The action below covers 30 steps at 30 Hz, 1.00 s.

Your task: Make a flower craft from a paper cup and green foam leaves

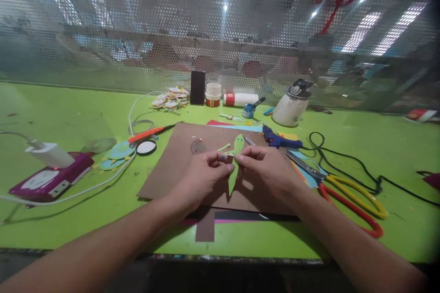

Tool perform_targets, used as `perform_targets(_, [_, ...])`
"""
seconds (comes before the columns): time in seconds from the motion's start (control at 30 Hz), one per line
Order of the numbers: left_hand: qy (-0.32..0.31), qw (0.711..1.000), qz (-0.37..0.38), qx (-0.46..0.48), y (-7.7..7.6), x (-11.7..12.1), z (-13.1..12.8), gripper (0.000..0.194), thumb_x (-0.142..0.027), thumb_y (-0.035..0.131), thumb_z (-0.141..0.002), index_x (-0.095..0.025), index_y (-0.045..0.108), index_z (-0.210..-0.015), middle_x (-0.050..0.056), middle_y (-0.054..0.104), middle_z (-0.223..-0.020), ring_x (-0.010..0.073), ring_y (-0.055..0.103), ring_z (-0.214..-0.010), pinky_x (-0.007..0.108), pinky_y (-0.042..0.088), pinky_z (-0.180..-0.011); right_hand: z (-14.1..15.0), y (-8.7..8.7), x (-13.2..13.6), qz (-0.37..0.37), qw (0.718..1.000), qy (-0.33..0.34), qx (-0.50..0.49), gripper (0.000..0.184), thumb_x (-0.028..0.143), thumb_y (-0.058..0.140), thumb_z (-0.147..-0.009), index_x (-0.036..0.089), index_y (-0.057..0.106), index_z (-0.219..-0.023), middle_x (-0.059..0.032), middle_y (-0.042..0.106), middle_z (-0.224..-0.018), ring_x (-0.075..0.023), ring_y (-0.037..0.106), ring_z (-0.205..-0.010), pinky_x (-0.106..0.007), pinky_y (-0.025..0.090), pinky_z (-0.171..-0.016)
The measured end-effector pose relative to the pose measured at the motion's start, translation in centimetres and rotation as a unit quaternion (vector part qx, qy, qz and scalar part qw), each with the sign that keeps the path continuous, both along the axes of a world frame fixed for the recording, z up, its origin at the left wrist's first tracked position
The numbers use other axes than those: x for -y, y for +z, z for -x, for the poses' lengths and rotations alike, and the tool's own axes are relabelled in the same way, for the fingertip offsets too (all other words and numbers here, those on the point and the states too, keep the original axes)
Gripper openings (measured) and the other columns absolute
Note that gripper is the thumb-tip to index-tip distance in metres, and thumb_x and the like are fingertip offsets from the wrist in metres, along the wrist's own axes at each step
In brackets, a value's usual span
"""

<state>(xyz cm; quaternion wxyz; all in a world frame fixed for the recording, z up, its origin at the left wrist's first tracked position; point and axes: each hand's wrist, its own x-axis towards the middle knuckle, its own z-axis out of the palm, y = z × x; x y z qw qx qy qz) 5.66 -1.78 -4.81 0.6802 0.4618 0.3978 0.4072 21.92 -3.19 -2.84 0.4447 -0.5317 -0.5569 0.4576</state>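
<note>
Between my two hands is a light green paper cutout point(233, 182), long and pointed at its lower end, with two small blue dots like eyes near its rounded top. My left hand point(206, 174) pinches it from the left, with a small brown piece point(230, 159) showing at the fingertips. From the right, my right hand point(266, 167) pinches the cutout's middle between thumb and fingers. Under both hands lies a brown sheet of cardboard point(172, 160). A thin green paper strip point(224, 147) shows just beyond my left fingertips.
To the right lie large scissors point(323, 176) with red and yellow handles and a blue glue gun point(280, 139) with a black cord. An orange cutter point(146, 135) and a purple power strip point(51, 178) are left. Behind stand a paint jar point(248, 111), paper cups point(213, 96) and a white kettle-like container point(290, 107).
</note>
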Motion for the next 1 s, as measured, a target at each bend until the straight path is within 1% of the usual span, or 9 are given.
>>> perform_targets(0.1, [0.002,1.000,-0.001,-0.005,0.20,0.16,-0.08,0.022,-0.026,0.079,-0.064,-0.014,0.066,-0.077,-0.002,0.060,-0.059,0.0053,0.045,-0.046,0.018,0.032,-0.047,0.01,-0.07,-0.02,0.000,1.000,-0.008,0.008,0.030,0.045,0.076,-0.067,0.018,0.064,-0.059,0.0018,0.057,-0.057,-0.0119,0.048,-0.057,-0.028,0.040,-0.057])
perform_targets(0.23, [0.007,1.000,-0.007,-0.003,0.17,0.11,-0.09,0.023,-0.027,0.079,-0.064,-0.014,0.066,-0.077,-0.003,0.058,-0.057,0.0051,0.043,-0.044,0.018,0.030,-0.045,-0.12,-0.37,-0.14,0.001,1.000,-0.011,0.009,0.027,0.042,0.074,-0.070,0.018,0.065,-0.061,0.0021,0.058,-0.058,-0.0113,0.048,-0.057,-0.028,0.039,-0.059])
perform_targets(0.37, [0.006,1.000,-0.013,-0.015,0.13,-0.02,-0.01,0.024,-0.028,0.079,-0.064,-0.014,0.066,-0.078,-0.002,0.060,-0.059,0.0069,0.047,-0.048,0.019,0.033,-0.047,-0.20,-0.68,-0.22,0.002,1.000,-0.009,0.003,0.027,0.043,0.075,-0.070,0.019,0.065,-0.062,0.0024,0.059,-0.060,-0.0112,0.049,-0.059,-0.028,0.040,-0.061])
perform_targets(0.5, [0.006,1.000,-0.007,-0.020,0.21,-0.08,-0.04,0.021,-0.027,0.078,-0.065,-0.014,0.065,-0.077,-0.003,0.058,-0.057,0.0058,0.045,-0.046,0.019,0.031,-0.047,-0.14,-0.87,-0.18,0.003,1.000,-0.007,-0.001,0.029,0.045,0.075,-0.070,0.019,0.066,-0.064,0.0021,0.060,-0.060,-0.0113,0.050,-0.058,-0.027,0.039,-0.058])
perform_targets(0.6, [0.013,1.000,0.004,-0.013,0.18,-0.12,-0.08,0.023,-0.027,0.079,-0.063,-0.015,0.064,-0.075,-0.003,0.059,-0.057,0.0060,0.046,-0.046,0.019,0.031,-0.048,-0.03,-0.85,-0.09,0.002,1.000,-0.008,-0.003,0.029,0.046,0.074,-0.070,0.019,0.067,-0.064,0.0014,0.060,-0.060,-0.0116,0.050,-0.057,-0.028,0.040,-0.058])
perform_targets(0.83, [-0.001,1.000,-0.002,-0.002,-0.37,-0.43,0.01,0.027,-0.030,0.080,-0.062,-0.015,0.063,-0.077,0.000,0.063,-0.063,0.0086,0.052,-0.052,0.020,0.035,-0.052,0.20,-0.54,-0.02,-0.001,1.000,-0.008,-0.003,0.029,0.047,0.074,-0.068,0.019,0.068,-0.066,0.0004,0.062,-0.061,-0.0129,0.052,-0.059,-0.028,0.042,-0.058])
perform_targets(1.0, [0.000,1.000,-0.008,-0.008,-0.61,-0.57,0.04,0.026,-0.029,0.080,-0.063,-0.014,0.063,-0.077,0.000,0.063,-0.064,0.0080,0.053,-0.053,0.020,0.034,-0.052,0.23,-0.67,-0.06,-0.002,1.000,-0.009,-0.009,0.027,0.045,0.075,-0.069,0.019,0.068,-0.067,0.0009,0.062,-0.061,-0.0126,0.051,-0.059,-0.029,0.041,-0.059])
